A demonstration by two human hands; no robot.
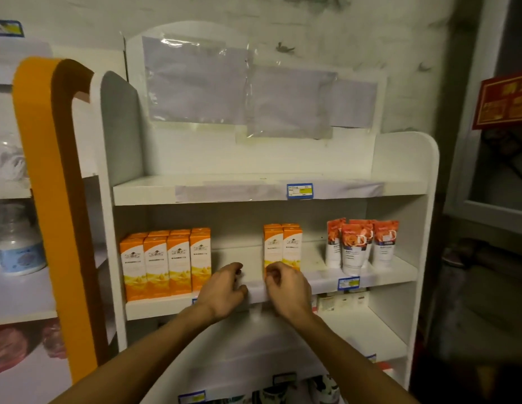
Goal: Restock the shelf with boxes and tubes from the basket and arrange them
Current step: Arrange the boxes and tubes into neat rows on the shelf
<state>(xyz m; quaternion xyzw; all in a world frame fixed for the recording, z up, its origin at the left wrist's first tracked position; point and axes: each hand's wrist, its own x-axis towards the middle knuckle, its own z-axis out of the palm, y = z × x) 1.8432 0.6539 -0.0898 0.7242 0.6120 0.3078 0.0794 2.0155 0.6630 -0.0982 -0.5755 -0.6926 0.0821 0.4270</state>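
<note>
1. Right hand is curled against the small pair of tall orange-and-white cartons mid-shelf; grip unclear.
2. Left hand, fingers loosely bent, is empty at the white shelf's front edge.
3. A nudge could topple them (they're narrow).

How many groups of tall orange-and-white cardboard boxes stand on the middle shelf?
2. A larger group of orange-and-white cardboard boxes stands at the shelf's left end; a smaller group stands near the centre, behind the right hand. Rear boxes may be hidden.
</note>
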